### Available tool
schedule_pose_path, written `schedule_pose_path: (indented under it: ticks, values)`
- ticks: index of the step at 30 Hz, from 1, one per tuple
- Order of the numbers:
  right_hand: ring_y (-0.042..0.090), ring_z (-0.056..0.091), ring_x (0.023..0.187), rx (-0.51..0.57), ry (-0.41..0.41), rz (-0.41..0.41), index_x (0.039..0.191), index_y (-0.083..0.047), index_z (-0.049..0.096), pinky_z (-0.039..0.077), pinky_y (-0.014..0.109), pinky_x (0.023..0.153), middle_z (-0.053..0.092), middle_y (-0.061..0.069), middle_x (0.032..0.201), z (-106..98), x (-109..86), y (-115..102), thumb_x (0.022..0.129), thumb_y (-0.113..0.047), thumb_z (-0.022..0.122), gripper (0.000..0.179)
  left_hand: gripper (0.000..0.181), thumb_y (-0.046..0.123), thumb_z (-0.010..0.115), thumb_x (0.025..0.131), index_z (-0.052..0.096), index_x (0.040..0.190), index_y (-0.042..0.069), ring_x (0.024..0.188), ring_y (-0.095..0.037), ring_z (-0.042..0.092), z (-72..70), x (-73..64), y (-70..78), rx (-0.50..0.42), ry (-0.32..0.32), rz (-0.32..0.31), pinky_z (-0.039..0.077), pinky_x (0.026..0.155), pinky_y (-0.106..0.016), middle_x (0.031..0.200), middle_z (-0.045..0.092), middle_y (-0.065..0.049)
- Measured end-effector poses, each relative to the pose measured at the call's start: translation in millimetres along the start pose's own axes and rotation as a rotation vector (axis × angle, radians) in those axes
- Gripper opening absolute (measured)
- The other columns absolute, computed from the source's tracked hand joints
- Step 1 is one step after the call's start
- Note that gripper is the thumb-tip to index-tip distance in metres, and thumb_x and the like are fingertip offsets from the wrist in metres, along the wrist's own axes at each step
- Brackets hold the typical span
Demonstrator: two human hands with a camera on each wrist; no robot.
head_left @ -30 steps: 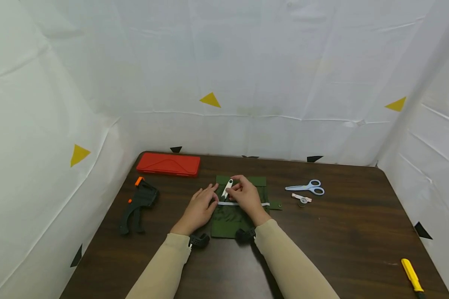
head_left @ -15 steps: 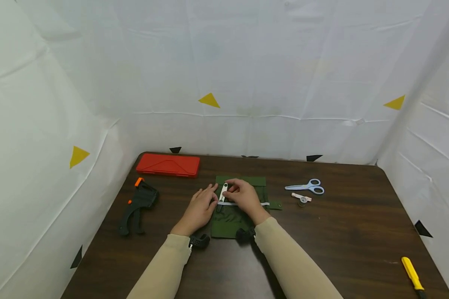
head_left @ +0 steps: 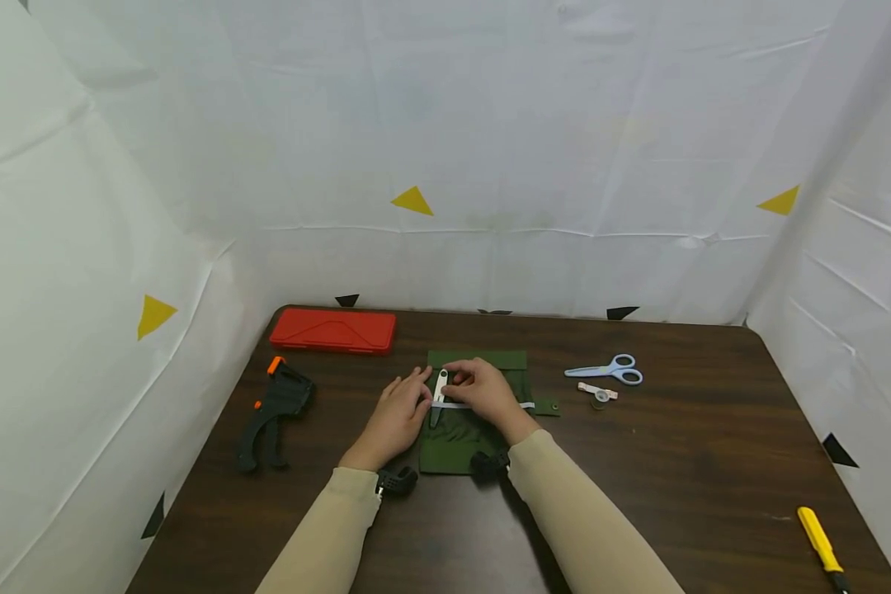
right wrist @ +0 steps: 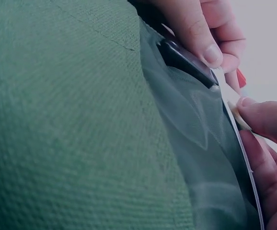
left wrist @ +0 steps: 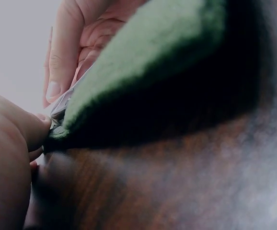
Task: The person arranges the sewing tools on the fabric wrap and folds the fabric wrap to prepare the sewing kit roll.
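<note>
Inspection finds a white-and-dark tool (head_left: 440, 388) on a green cloth pouch (head_left: 445, 459), its dark end passed beneath a white elastic band (head_left: 526, 405). The right hand (head_left: 488, 396) pinches the tool's pale part between thumb and finger. The left hand (head_left: 395, 412) appears to pinch the band beside the tool. Step in hand, as judged: seating the tool under the band. Next move likely calls for a gentle downward push, band held steady, then release.

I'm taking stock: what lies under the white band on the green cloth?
A white-and-dark tool passes under the white band. The right hand covers the band's middle, hiding whatever is beneath.
</note>
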State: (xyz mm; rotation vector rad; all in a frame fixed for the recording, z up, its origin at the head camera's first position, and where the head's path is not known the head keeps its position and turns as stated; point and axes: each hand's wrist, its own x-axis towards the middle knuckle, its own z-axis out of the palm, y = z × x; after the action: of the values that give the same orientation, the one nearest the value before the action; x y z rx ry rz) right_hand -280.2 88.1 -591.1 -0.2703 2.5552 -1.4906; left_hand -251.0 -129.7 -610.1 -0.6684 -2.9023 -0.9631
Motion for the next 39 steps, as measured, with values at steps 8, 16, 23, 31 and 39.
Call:
schedule_pose_path:
  ticks: [8,16,23,31,39]
  values:
    - [0.018,0.066,0.095,-0.019,-0.020,-0.021,0.138,-0.018,0.077,0.058,0.036,0.081,0.065,0.007,0.114,1,0.3,-1,0.100,-0.025,0.082,0.038,0.006,0.020,0.059,0.114,0.059,0.110,0.015,0.165,-0.032,0.036,-0.5,-1.7,-1.9,0.003,0.012,0.005,0.021,0.135,-0.061,0.173,0.046,-0.010]
    - [0.017,0.066,0.096,-0.039,-0.024,-0.031,0.133,-0.015,0.079,0.058,0.036,0.082,0.066,0.005,0.113,3,1.8,0,0.100,-0.023,0.081,0.034,0.005,0.018,0.064,0.111,0.061,0.109,0.016,0.164,-0.032,0.038,-0.5,-1.6,-5.8,-0.026,0.028,0.009,0.022,0.134,-0.063,0.171,0.048,-0.011]
    - [0.018,0.066,0.100,-0.034,-0.018,-0.026,0.135,-0.016,0.078,0.059,0.038,0.084,0.064,0.006,0.116,1,3.6,-1,0.101,-0.024,0.081,0.035,0.019,0.012,0.069,0.106,0.064,0.125,0.014,0.165,-0.031,0.037,-3.4,2.5,-10.8,-0.070,0.024,0.036,0.022,0.135,-0.061,0.171,0.048,-0.010]
    - [0.018,0.067,0.099,-0.023,0.006,-0.019,0.132,-0.018,0.079,0.059,0.038,0.084,0.067,0.004,0.114,2,0.8,2,0.102,-0.025,0.080,0.032,0.053,0.012,0.071,0.103,0.056,0.154,0.006,0.167,-0.031,0.032,-7.8,0.4,-9.1,-0.053,-0.053,0.033,0.019,0.137,-0.057,0.175,0.041,-0.012]
    - [0.019,0.073,0.095,0.110,0.074,-0.068,0.129,-0.014,0.079,0.061,0.035,0.080,0.070,0.006,0.112,5,-6.6,10,0.107,-0.026,0.074,0.026,0.056,0.017,0.069,0.106,0.055,0.159,0.008,0.168,-0.029,0.030,-8.0,-1.2,-10.3,-0.039,-0.088,0.037,0.019,0.138,-0.055,0.177,0.038,-0.008]
